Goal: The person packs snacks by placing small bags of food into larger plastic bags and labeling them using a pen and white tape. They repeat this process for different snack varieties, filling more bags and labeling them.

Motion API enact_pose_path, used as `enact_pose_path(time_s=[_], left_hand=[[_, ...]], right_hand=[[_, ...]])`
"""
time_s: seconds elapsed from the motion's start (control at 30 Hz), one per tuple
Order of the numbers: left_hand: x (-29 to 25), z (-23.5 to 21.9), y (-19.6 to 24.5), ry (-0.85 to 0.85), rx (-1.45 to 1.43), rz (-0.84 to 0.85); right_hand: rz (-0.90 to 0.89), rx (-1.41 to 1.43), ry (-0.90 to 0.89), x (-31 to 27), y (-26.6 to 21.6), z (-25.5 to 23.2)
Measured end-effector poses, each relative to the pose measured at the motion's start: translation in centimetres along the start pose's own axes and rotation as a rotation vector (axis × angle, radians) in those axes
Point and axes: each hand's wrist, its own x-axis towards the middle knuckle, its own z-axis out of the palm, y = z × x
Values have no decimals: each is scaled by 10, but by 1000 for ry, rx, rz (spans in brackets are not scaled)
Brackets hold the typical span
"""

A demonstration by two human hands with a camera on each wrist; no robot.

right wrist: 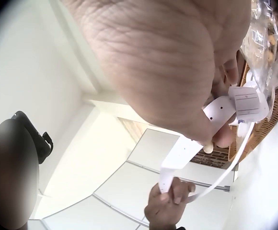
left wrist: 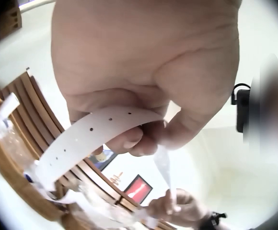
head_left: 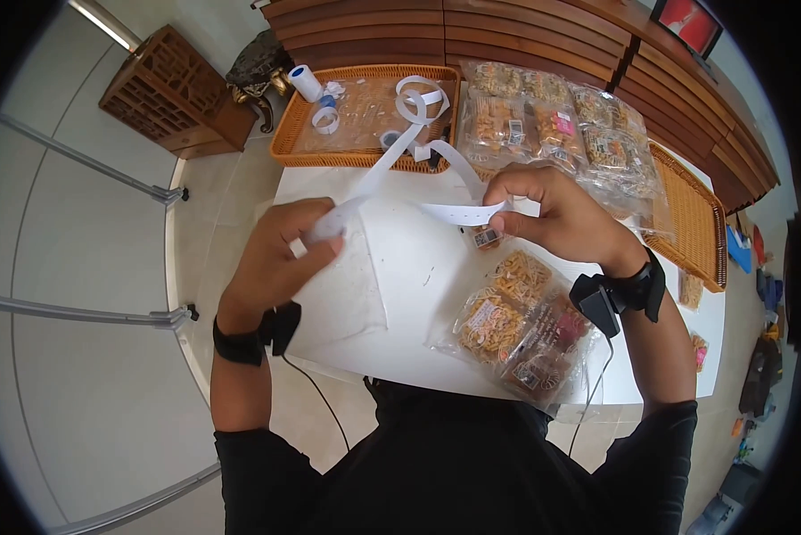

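A long white paper strip [head_left: 384, 166] with small dark holes loops from the back basket to both hands. The left hand [head_left: 280, 259] pinches it between thumb and fingers; in the left wrist view the strip [left wrist: 76, 139] curves over the fingers. The right hand [head_left: 565, 218] pinches another stretch of the strip between thumb and forefinger, and in the right wrist view a printed label [right wrist: 247, 103] shows beside its fingertips. Below the right hand, clear bags of dry snacks [head_left: 492, 328] lie on the white table [head_left: 418, 267].
A wicker basket [head_left: 280, 134] at the back left holds rolls and clear plastic. Many bagged snacks [head_left: 552, 125] are piled at the back right, beside another wicker basket [head_left: 696, 214]. A clear plastic sheet [head_left: 347, 294] lies on the table near the left hand.
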Motion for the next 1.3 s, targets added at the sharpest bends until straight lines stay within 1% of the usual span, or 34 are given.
enact_pose_path(time_s=[0.03, 0.07, 0.1, 0.17, 0.2, 0.23, 0.27, 0.3, 0.33, 0.4, 0.43, 0.47, 0.5, 0.57, 0.6, 0.67, 0.77, 0.8, 0.87, 0.9, 0.97, 1.0, 1.07, 1.1, 1.13, 1.23, 1.27, 1.3], left_hand=[[2, 8, 19, 11, 49, 33], [7, 13, 42, -115, 41, 31], [13, 20, 64, -236, 32, 27], [32, 62, 91, -309, -54, 351], [33, 87, 106, -286, 68, 350], [28, 106, 118, -264, 190, 348], [23, 113, 121, -192, 224, 366], [20, 120, 121, -125, 255, 386], [19, 125, 119, -63, 282, 409], [18, 105, 102, -13, 278, 295], [22, 97, 91, 35, 101, 144], [28, 93, 80, 148, 46, 41], [32, 90, 67, 221, 78, -42], [42, 100, 44, 351, 178, 178], [45, 106, 47, 350, 183, 235], [52, 123, 55, 346, 192, 343], [64, 134, 47, 163, -10, 217], [65, 134, 52, 117, -152, 102], [63, 126, 57, 21, -152, -55], [62, 124, 57, -27, -152, -137], [60, 124, 53, -38, -167, -112], [59, 124, 51, -43, -174, -101], [58, 123, 48, -23, -14, 59], [59, 123, 47, -14, 65, 143], [59, 125, 45, 5, 32, 141], [57, 129, 43, 55, -41, 134], [57, 128, 43, 65, -49, 135], [57, 128, 43, 75, -58, 136]], right_hand=[[-70, -41, 28, 0, 7, 2], [-140, -79, 48, 1, 12, 6], [-155, 10, 97, 3, 17, 12], [-187, 188, 182, 9, 22, 22], [-214, 315, 203, 11, 23, 24], [-194, 393, 255, 10, 18, 25], [-172, 469, 310, 6, 11, 24], [-145, 544, 369, 1, 7, 23], [-99, 702, 431, -3, 7, 20], [-164, 797, 433, -18, 14, 11], [-193, 843, 444, -27, 18, 6], [-205, 916, 408, -33, 21, 1], [-216, 909, 389, -38, 22, 1], [-248, 895, 336, -43, 22, -1], [-177, 862, 357, -46, 21, -1], [-221, 752, 349, -48, 16, -1], [-273, 622, 337, -51, 2, 1], [-280, 589, 332, -55, 0, 0], [-289, 503, 338, -61, -1, -2], [-254, 525, 329, -64, 0, -5], [-184, 576, 306, -68, 0, -8], [-189, 752, 269, -65, -7, -8], [-85, 732, 317, -62, -13, -4], [-32, 720, 343, -60, -16, -1], [-45, 593, 444, -56, -20, 8], [-248, -413, 575, -52, -27, 11], [-279, -482, 620, -51, -30, 13], [-259, -476, 594, -52, -32, 14]])
